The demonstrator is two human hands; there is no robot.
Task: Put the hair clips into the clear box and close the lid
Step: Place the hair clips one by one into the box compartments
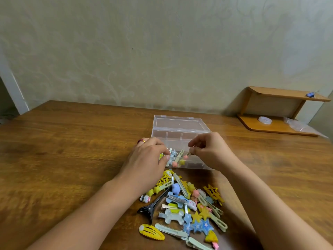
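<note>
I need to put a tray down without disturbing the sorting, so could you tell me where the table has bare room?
Bare wood lies left of the left hand and clear plastic box, and right of the right hand, up to the wooden shelf. The middle front is crowded with the pile of colourful hair clips.

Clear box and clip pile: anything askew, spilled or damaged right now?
Nothing stands out. The clear box sits flat with its lid open, a few clips inside, and the hair clip pile lies loose on the table in front, still to be packed.
</note>
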